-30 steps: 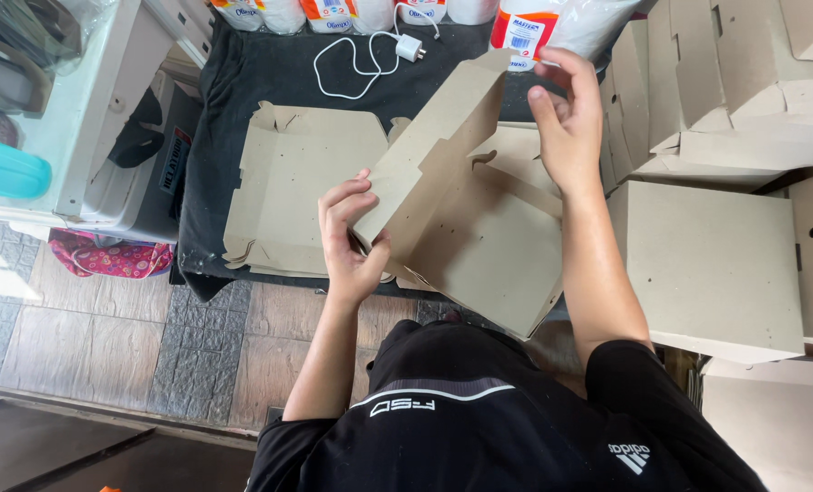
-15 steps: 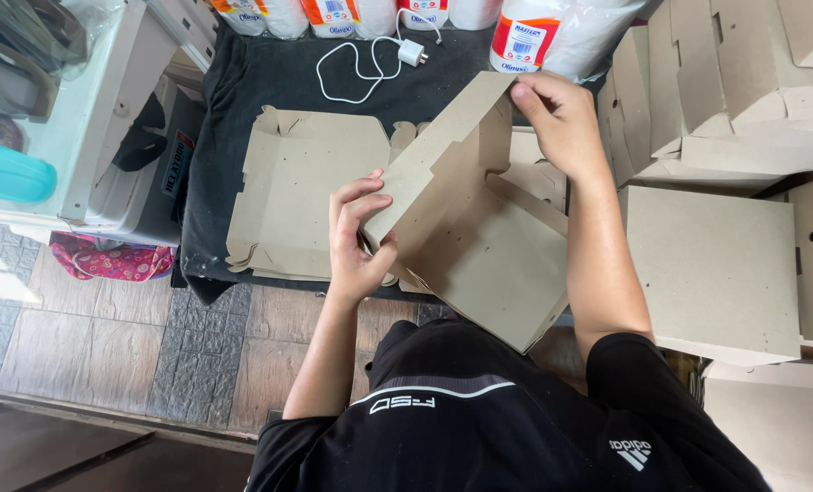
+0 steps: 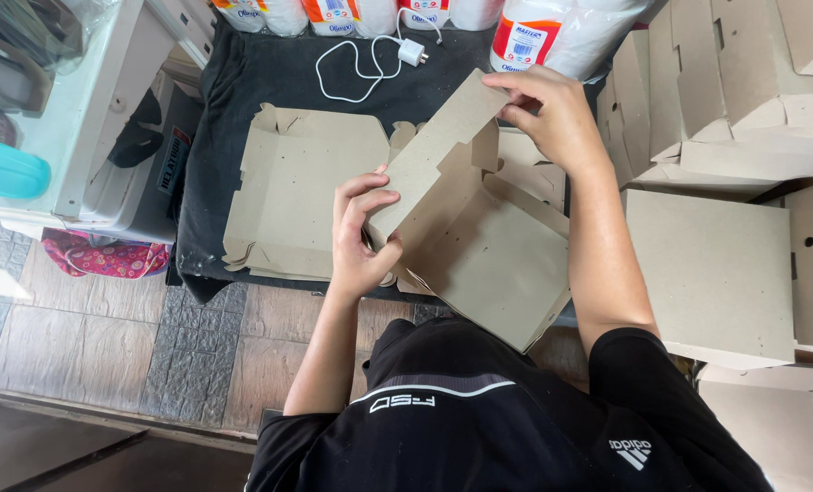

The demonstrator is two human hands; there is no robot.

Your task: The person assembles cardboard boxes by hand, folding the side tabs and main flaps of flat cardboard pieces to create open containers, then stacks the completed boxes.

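Left hand [image 3: 359, 239]: grip closed on box [image 3: 479, 228] flap, frame centre
Right hand [image 3: 552, 114]: pinches flap's top end
Blanks [image 3: 302, 196]: flat on tabletop

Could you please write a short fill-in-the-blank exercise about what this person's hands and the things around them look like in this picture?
1. Both hands hold a partly folded brown ____ box.
2. The left hand grips the flap's near end; the ____ hand pinches its far end.
3. A white charger with a cable lies on the ____ cloth.
4. A flat unfolded box blank lies to the ____ of the held box.

Missing words: cardboard; right; black; left
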